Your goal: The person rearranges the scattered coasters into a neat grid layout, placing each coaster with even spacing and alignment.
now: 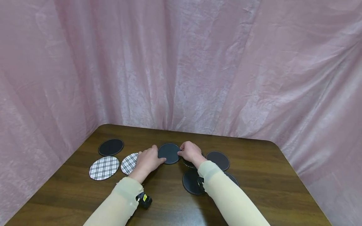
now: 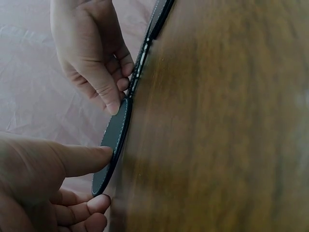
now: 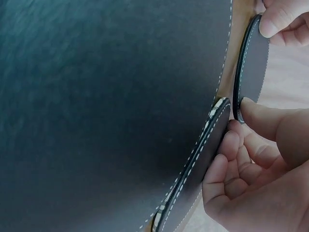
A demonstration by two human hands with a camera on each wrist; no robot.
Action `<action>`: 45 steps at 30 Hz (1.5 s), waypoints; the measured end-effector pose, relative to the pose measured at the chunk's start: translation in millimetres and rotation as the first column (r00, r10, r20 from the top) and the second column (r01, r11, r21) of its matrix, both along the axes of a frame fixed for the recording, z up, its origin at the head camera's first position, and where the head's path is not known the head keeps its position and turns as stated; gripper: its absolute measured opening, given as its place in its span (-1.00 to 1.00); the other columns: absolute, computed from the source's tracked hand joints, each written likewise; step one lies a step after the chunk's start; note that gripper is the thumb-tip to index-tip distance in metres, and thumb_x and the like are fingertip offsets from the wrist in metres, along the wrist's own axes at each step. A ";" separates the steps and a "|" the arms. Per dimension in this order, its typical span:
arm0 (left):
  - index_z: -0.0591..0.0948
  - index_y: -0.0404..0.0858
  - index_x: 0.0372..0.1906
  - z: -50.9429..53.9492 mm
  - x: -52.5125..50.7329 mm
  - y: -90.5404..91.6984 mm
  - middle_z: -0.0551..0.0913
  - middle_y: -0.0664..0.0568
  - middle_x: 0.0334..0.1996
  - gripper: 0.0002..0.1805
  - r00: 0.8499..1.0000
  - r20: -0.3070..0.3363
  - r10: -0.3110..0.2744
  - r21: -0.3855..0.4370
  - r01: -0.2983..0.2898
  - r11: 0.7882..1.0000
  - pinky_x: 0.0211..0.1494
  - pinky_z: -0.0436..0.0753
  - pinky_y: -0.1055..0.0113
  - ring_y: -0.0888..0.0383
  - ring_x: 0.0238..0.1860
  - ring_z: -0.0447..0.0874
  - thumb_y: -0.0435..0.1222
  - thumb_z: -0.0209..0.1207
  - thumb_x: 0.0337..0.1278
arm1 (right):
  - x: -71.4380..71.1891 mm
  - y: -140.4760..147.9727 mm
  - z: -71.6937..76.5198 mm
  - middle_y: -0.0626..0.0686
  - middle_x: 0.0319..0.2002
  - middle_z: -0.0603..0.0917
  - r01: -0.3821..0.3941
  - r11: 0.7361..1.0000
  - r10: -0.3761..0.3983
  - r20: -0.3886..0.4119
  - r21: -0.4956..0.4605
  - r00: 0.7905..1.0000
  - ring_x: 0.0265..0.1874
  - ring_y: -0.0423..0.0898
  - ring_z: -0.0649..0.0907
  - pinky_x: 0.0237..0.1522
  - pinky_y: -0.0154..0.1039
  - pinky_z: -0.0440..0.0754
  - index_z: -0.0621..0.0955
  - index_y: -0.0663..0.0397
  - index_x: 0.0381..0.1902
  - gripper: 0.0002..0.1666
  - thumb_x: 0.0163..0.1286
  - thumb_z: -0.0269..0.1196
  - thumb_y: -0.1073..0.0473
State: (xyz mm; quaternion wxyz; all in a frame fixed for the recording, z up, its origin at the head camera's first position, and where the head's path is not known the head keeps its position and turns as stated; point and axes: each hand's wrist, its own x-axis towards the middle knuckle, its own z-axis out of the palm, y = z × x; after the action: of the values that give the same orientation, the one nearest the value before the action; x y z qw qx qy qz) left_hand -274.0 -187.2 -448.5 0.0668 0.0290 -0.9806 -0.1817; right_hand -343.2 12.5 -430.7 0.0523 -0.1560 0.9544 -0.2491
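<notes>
Left fingers (image 2: 96,204) and right fingers (image 3: 217,169) pinch a slate disc (image 1: 168,154) (plaid discs (image 1: 104,168) left, black disc (image 1: 191,182) nearer).

A pink, velvety curtain (image 1: 198,69) hangs in loose folds beyond the far edge and along left and right; the brown, wood-grained tabletop (image 1: 260,172) has rounded far corners.

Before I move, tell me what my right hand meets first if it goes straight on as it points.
Likely the dark coaster between your left hand and right hand; the right seems to touch its edge. Depth is unclear, so it might slide over instead.
</notes>
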 end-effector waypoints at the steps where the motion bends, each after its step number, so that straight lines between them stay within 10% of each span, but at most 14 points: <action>1: 0.63 -0.50 0.20 0.0 -0.1 -0.2 0.81 -0.29 -0.07 -0.28 1.000 -0.001 -0.001 -0.003 0.001 1.000 0.22 0.52 -0.27 -0.28 -0.03 0.81 0.03 0.55 0.30 | 0.4 -0.2 0.1 0.05 0.08 0.81 0.001 1.000 -0.001 -0.002 0.003 1.000 0.10 0.07 0.76 0.21 0.10 0.66 0.81 0.11 0.14 -0.68 0.55 0.48 0.08; 45: 0.74 -0.37 0.16 5.8 8.4 -2.8 0.79 -0.25 -0.02 -0.43 0.999 -0.034 -0.041 -0.049 0.039 0.998 0.08 0.53 -0.21 -0.27 0.01 0.76 0.03 0.50 0.37 | 6.9 -2.6 2.2 0.07 -0.02 0.82 -0.020 1.000 0.019 -0.046 -0.019 0.999 0.05 0.06 0.77 0.17 0.07 0.68 0.78 0.14 0.18 -0.66 0.55 0.47 0.13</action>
State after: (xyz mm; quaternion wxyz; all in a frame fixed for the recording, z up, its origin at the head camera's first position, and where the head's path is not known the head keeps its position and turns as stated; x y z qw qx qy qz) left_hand -265.6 -189.9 -442.6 0.0811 0.0044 -0.9838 -0.1600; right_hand -336.3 9.9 -428.5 0.0312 -0.1714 0.9514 -0.2541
